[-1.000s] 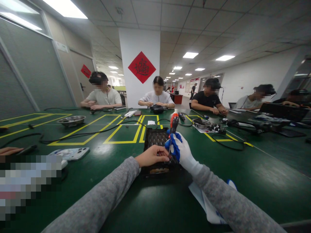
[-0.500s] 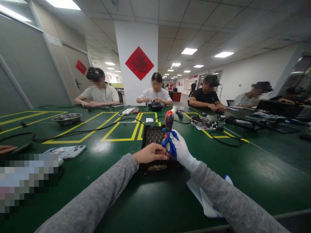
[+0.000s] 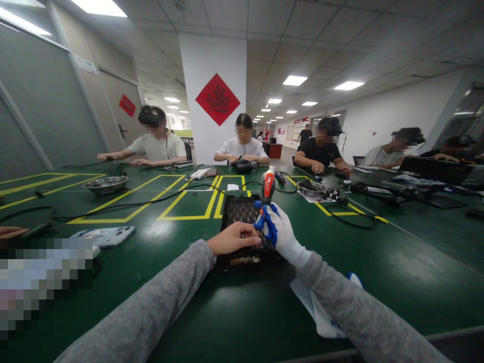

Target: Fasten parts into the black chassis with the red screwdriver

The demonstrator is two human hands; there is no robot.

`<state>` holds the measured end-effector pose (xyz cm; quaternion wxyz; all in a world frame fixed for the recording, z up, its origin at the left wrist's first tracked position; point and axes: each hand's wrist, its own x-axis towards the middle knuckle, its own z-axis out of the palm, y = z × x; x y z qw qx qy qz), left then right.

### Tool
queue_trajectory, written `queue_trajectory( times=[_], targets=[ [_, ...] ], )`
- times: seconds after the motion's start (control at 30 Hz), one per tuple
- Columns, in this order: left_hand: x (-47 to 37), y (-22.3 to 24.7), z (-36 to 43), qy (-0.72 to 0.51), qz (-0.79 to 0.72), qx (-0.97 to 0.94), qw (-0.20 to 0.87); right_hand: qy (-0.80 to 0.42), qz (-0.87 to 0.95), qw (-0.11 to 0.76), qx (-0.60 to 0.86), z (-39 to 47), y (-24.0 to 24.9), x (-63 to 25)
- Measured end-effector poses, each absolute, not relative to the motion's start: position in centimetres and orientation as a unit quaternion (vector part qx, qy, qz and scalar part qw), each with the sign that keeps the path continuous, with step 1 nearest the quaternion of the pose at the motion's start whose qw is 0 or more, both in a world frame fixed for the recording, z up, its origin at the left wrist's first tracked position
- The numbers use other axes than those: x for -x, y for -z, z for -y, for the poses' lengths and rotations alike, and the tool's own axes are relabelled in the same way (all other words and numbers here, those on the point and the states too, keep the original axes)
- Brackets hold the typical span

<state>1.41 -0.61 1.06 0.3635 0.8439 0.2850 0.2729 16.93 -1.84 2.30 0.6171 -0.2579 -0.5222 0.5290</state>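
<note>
My right hand, in a white glove with blue coating, grips a screwdriver by its red and black handle. The shaft points down into a black rectangular casing that lies on the table and has a patterned inner surface. At the shaft's lower end, my bare left hand has its fingertips pinched together over the casing's near part. Whatever sits between those fingertips is too small to make out. A brownish strip shows at the casing's near edge.
A white-and-blue glove lies under my right forearm. Metal bowls stand left and right on the green table. A black cable crosses the left side. Phones lie left. Several people sit opposite.
The screwdriver handle has turned, showing more red, and leans slightly further right. My left hand stays at the shaft's lower end. Across the table, a person on the left has stretched out an arm.
</note>
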Motion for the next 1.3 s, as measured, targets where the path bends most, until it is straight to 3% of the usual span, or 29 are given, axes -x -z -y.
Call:
queue_trajectory(
  times=[0.5,0.83,1.3],
  targets=[
    [-1.3,-2.0,1.1,-0.240,-0.236,-0.853,0.399,-0.541,0.499,0.631,0.244,1.4,-1.9,-17.2],
    [-1.5,-0.8,0.5,-0.288,-0.313,-0.835,0.349,-0.529,0.508,0.631,0.254,0.7,-1.3,-17.0],
    [-1.4,-0.7,0.5,-0.280,-0.285,-0.841,0.364,-0.544,0.518,0.611,0.251,1.4,-1.9,-16.9]
  ],
)
